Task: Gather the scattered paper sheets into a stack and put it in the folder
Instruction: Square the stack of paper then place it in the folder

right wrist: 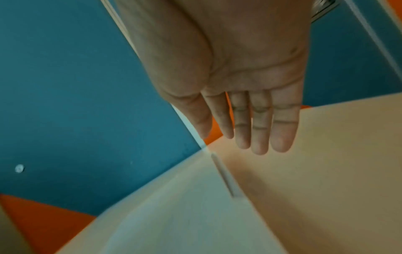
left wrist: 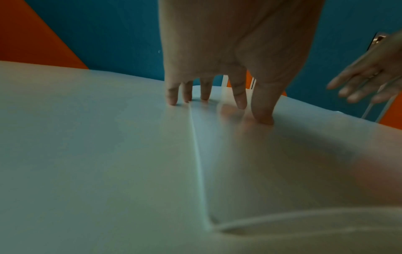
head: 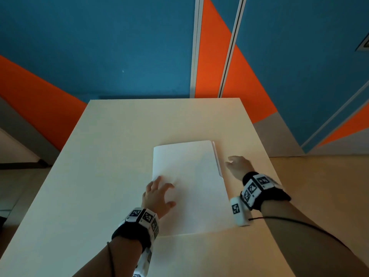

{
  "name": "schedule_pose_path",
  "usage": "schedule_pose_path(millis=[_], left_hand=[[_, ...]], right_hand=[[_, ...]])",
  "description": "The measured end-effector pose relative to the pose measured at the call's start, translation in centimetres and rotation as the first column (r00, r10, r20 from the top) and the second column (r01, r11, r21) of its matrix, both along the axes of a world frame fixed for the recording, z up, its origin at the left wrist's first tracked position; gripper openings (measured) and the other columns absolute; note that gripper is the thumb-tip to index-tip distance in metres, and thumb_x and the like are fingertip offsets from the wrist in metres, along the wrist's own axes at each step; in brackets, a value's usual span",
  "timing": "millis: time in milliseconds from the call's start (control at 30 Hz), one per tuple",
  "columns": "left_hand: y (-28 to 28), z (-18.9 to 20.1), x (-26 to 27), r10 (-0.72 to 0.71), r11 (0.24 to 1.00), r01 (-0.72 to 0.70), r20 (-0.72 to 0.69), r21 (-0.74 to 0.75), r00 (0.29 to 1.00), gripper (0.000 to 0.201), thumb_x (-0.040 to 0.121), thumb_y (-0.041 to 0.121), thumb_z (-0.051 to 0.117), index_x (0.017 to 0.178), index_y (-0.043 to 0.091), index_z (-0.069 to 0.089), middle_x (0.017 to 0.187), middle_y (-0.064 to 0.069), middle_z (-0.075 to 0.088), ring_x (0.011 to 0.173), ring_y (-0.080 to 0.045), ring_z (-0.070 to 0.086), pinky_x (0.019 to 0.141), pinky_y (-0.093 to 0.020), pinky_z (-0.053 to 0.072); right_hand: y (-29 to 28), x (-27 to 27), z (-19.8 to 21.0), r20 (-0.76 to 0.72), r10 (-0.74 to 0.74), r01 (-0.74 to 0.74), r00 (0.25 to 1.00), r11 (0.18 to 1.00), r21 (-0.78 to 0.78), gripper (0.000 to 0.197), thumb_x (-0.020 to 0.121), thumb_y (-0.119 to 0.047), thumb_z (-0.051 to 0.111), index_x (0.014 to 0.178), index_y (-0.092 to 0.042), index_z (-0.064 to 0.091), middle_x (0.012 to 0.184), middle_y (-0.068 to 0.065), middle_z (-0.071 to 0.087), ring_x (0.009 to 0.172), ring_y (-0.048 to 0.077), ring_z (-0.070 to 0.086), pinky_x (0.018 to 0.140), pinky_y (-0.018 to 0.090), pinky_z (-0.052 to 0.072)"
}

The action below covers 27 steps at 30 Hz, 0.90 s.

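White and closed, the folder (head: pixel 189 182) lay flat on the pale table (head: pixel 119 136), right of centre, its tab edge along the right side. The left hand (head: pixel 157 196) pressed spread fingertips (left wrist: pixel 263 118) onto the folder's left part, the outermost touching the table just beside its edge. The right hand (head: pixel 238 166) hovered just right of the tab, fingers (right wrist: pixel 261 128) straight, released, gripping nothing. Loose sheets could not be made out.
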State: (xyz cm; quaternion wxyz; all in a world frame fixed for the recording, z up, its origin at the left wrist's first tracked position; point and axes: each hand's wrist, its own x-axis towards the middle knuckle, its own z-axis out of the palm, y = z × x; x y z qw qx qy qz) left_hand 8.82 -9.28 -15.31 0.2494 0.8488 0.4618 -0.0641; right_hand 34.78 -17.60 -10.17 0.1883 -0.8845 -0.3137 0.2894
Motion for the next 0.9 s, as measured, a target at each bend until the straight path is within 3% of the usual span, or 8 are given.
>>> schedule_pose_path(millis=[100,233,367,567,667,767,833,900], left_hand=[[-0.3,0.3,0.5,0.113,0.992,-0.108,0.069,-0.068,0.991,0.07,0.077,0.033,0.072,0.138,0.033,0.037,0.156,-0.006,0.008,0.142,-0.028,0.014,0.114,-0.037,0.026],[0.3,0.5,1.3,0.257,0.958,-0.241,0.094,-0.157,0.962,0.11,0.071,0.03,0.079,0.15,0.01,0.005,0.154,-0.014,0.006,0.142,-0.031,0.011,0.118,-0.035,0.019],[0.5,0.4,1.5,0.266,0.952,-0.25,0.076,-0.175,0.961,0.105,0.071,0.03,0.079,0.149,0.009,0.012,0.154,-0.011,0.008,0.142,-0.028,0.011,0.116,-0.031,0.019],[0.6,0.4,1.1,0.383,0.915,-0.341,0.2,-0.216,0.902,0.099,0.07,0.018,0.08,0.148,0.009,0.019,0.151,-0.008,0.021,0.138,-0.026,0.023,0.113,-0.031,0.024],[1.0,0.6,1.0,0.466,0.876,-0.409,0.229,-0.255,0.855,0.092,0.073,0.015,0.077,0.146,0.005,0.022,0.147,-0.01,0.027,0.135,-0.027,0.029,0.111,-0.032,0.027],[1.6,0.6,1.1,0.477,0.871,-0.421,0.226,-0.255,0.85,0.083,0.075,0.013,0.075,0.143,0.005,0.029,0.146,-0.009,0.03,0.133,-0.028,0.031,0.109,-0.031,0.028],[1.5,0.6,1.1,0.454,0.883,-0.404,0.211,-0.239,0.866,0.082,0.075,0.014,0.075,0.143,0.005,0.029,0.148,-0.008,0.027,0.134,-0.027,0.029,0.109,-0.029,0.027],[1.2,0.5,1.1,0.44,0.89,-0.395,0.203,-0.227,0.875,0.084,0.076,0.015,0.074,0.144,0.005,0.027,0.149,-0.007,0.026,0.135,-0.026,0.028,0.11,-0.028,0.026]], right_hand=[[1.5,-2.2,-1.8,-0.023,0.087,-0.09,0.996,0.986,-0.142,0.049,0.097,-0.027,0.044,0.138,-0.001,0.04,0.138,0.019,0.044,0.122,0.034,0.049,0.097,0.032,0.041],[2.7,-3.4,-3.3,0.002,-0.01,0.01,1.0,0.986,-0.169,0.048,0.097,-0.025,0.042,0.137,0.0,0.035,0.137,0.018,0.036,0.125,0.036,0.041,0.104,0.039,0.038],[3.2,-3.9,-4.1,-0.026,-0.1,0.097,0.995,0.991,-0.094,0.043,0.095,-0.016,0.044,0.135,0.0,0.038,0.137,0.017,0.037,0.126,0.036,0.042,0.104,0.039,0.039],[3.0,-4.2,-5.2,-0.006,-0.256,0.256,0.967,0.965,0.05,0.045,0.086,-0.001,0.049,0.131,-0.001,0.044,0.13,0.018,0.044,0.118,0.037,0.049,0.099,0.039,0.044],[3.3,-3.9,-5.3,-0.048,-0.241,0.243,0.969,0.969,0.034,0.044,0.086,-0.001,0.044,0.13,-0.004,0.05,0.125,0.018,0.047,0.107,0.035,0.055,0.085,0.033,0.048],[3.7,-3.8,-5.6,-0.071,-0.179,0.182,0.981,0.983,0.037,0.052,0.084,-0.001,0.042,0.134,-0.014,0.05,0.124,0.015,0.05,0.098,0.033,0.059,0.072,0.025,0.044],[3.6,-3.6,-5.7,-0.076,-0.16,0.162,0.984,0.987,0.02,0.056,0.083,-0.003,0.043,0.136,-0.019,0.048,0.125,0.014,0.05,0.104,0.034,0.058,0.073,0.027,0.047],[3.5,-3.7,-5.6,-0.088,-0.164,0.164,0.983,0.986,-0.006,0.06,0.082,-0.005,0.045,0.14,-0.024,0.043,0.128,0.012,0.046,0.11,0.035,0.055,0.082,0.03,0.051]])
